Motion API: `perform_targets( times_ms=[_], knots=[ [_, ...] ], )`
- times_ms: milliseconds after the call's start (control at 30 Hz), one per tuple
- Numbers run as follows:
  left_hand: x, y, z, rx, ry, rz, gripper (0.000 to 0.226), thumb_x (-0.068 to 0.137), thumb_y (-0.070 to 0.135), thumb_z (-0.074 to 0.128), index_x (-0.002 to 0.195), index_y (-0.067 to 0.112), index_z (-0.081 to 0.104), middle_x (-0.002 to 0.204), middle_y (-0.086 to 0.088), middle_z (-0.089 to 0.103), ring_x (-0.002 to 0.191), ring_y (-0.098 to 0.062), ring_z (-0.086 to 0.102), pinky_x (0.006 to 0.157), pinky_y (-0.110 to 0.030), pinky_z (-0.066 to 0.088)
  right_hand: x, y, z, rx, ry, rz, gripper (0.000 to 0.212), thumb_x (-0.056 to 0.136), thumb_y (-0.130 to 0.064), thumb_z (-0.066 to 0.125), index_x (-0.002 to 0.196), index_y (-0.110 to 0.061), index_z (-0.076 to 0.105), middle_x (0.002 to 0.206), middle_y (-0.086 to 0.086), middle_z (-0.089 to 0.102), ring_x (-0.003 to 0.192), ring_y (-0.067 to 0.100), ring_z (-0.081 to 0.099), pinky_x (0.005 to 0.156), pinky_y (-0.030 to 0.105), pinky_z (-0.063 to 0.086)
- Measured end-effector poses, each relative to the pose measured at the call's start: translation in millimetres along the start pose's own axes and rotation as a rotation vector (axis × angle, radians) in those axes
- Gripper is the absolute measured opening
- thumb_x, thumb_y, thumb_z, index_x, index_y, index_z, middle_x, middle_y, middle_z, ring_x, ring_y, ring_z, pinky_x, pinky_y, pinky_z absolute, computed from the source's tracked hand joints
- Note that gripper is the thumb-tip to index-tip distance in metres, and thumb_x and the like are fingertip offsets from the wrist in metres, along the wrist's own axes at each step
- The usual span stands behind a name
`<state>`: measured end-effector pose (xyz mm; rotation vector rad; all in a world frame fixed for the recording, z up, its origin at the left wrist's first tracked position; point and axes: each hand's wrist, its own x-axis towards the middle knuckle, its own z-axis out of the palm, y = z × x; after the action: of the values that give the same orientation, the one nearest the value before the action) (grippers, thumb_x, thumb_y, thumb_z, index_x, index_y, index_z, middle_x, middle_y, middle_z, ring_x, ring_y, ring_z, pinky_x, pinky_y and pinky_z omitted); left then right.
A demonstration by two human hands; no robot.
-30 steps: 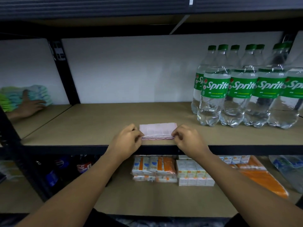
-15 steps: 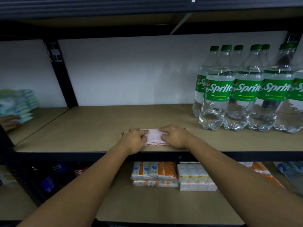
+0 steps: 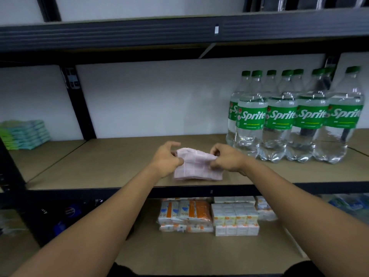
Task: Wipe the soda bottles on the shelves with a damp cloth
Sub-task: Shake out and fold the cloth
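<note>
Pink cloth (image 3: 196,166) is resting on the shelf (image 3: 119,166) | left grip (image 3: 166,159) and right grip (image 3: 226,158) are both pinching its top edge | soda bottles (image 3: 281,124) are standing to the right, apparently all awaiting wiping

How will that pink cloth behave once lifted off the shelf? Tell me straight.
Probably floppy: the pink cloth sags and bunches between the left hand and right hand, which pinch its top edge. Likely light, since fingertips alone raise it. Its folded layers, lower edge resting on the shelf, may fall open.
</note>
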<state>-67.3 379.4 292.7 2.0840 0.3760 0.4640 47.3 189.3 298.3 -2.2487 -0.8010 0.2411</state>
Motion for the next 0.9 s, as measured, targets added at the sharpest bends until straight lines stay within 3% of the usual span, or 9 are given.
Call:
perform_targets(
  times_ms=[133,233,367,467,533,633,767,900],
  knots=[
    [-19.3,44.6,9.6,-0.068,0.011,0.13,0.039,0.089,-0.002,0.068,0.125,0.012,0.065,0.106,-0.008,0.067,0.082,-0.011,0.061,0.059,-0.007,0.047,-36.7,-6.8,-23.2,0.021,-0.07,-0.002,0.023,0.086,-0.014,0.072,0.106,-0.018,0.061,0.101,0.003,0.065,0.087,0.017,0.06,0.069,0.029,0.049],
    [-28.8,71.1,24.3,-0.077,-0.012,0.211,0.029,0.09,0.0,0.07,0.117,0.008,0.07,0.102,-0.004,0.068,0.089,-0.014,0.061,0.06,-0.002,0.043,-64.9,-4.7,-37.2,0.054,0.005,0.014,0.017,0.089,-0.021,0.072,0.098,-0.008,0.067,0.092,0.005,0.065,0.084,0.019,0.06,0.07,0.031,0.044],
    [-29.5,82.0,53.0,-0.05,-0.168,0.28,0.019,0.096,0.024,0.073,0.104,0.008,0.073,0.089,0.001,0.067,0.081,-0.012,0.057,0.057,-0.01,0.04,-106.3,22.4,-60.1,0.279,0.185,0.131,0.015,0.085,-0.018,0.08,0.093,-0.011,0.071,0.096,0.009,0.074,0.088,0.024,0.07,0.08,0.038,0.056],
    [-31.7,87.5,90.2,-0.087,-0.26,0.325,0.028,0.096,0.033,0.072,0.085,0.008,0.065,0.075,0.005,0.057,0.068,-0.01,0.048,0.053,-0.016,0.034,-143.3,51.3,-78.3,0.481,0.327,0.228,0.019,0.083,-0.017,0.084,0.088,-0.011,0.066,0.089,0.01,0.073,0.081,0.025,0.068,0.07,0.036,0.054],
    [-36.8,89.6,122.1,-0.144,-0.331,0.329,0.024,0.096,0.029,0.074,0.082,0.014,0.06,0.076,0.004,0.057,0.069,-0.012,0.049,0.056,-0.015,0.037,-170.3,70.0,-85.7,0.596,0.396,0.312,0.016,0.088,-0.014,0.078,0.096,-0.009,0.064,0.09,0.009,0.07,0.077,0.021,0.065,0.062,0.03,0.05],
    [-50.4,86.6,168.9,-0.223,-0.435,0.322,0.021,0.093,0.02,0.076,0.099,0.023,0.057,0.091,-0.006,0.063,0.081,-0.021,0.057,0.074,-0.034,0.05,-206.5,99.9,-88.3,0.764,0.562,0.384,0.023,0.09,-0.002,0.071,0.109,-0.013,0.064,0.098,0.011,0.07,0.081,0.023,0.066,0.069,0.034,0.052],
    [-74.9,83.5,219.8,-0.297,-0.595,0.3,0.042,0.098,0.003,0.063,0.125,0.032,0.05,0.096,-0.01,0.067,0.077,-0.021,0.061,0.069,-0.032,0.051,-247.9,133.3,-85.8,0.759,0.743,0.379,0.027,0.091,0.006,0.063,0.105,-0.015,0.071,0.112,0.015,0.068,0.092,0.027,0.066,0.075,0.035,0.056],
    [-98.9,74.9,270.5,-0.372,-0.663,0.233,0.033,0.097,-0.001,0.059,0.105,0.03,0.066,0.108,-0.003,0.068,0.095,-0.024,0.065,0.084,-0.04,0.056,-289.7,169.0,-74.8,0.788,0.76,0.471,0.029,0.092,0.008,0.059,0.088,-0.013,0.078,0.107,0.017,0.071,0.095,0.028,0.066,0.079,0.033,0.056]
  ],
)
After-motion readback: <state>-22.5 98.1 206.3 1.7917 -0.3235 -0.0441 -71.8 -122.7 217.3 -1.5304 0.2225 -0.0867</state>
